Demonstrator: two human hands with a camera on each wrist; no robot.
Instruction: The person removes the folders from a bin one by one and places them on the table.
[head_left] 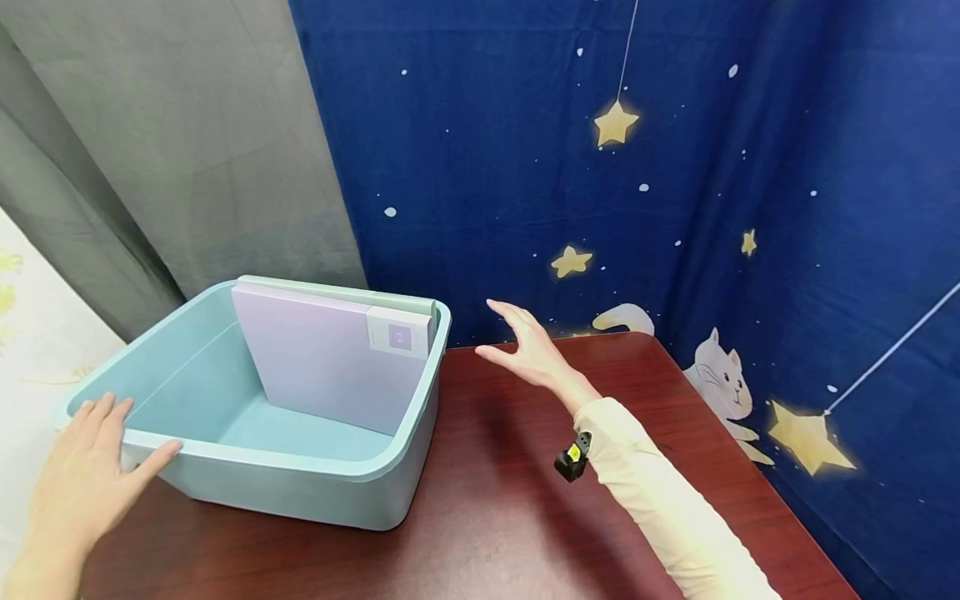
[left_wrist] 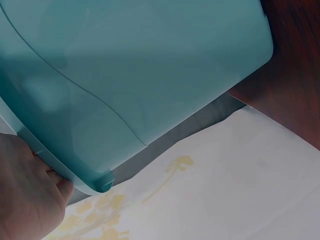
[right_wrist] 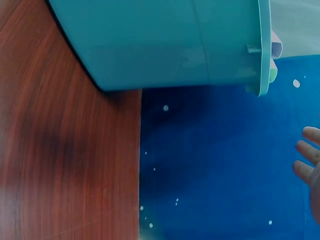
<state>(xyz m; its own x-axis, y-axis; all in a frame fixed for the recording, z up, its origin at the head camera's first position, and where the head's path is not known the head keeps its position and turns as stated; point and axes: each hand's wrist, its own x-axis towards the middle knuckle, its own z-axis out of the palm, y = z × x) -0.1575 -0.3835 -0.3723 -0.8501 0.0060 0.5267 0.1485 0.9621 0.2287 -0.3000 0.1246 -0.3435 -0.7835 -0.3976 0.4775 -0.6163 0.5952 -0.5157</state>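
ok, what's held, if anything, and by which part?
Light-blue plastic tub, by its rim at the near-left corner, in the left hand. Right hand holds nothing.

Table (head_left: 480,533): is reflecting light
Blue curtain (head_left: 480,167): is hanging beyond the far right corner
Grey curtain (head_left: 225,125): is hanging farther left
Flowered cloth (head_left: 37,325): is showing leftmost

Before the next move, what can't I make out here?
Tub, near inside wall: head view, hidden behind its rim.
Green box: head view, mostly hidden behind the purple box.
White label, print: head view, too small to read.
Right hand: right wrist view, cut off by right edge.
Left hand: left wrist view, partly cut off by left edge.
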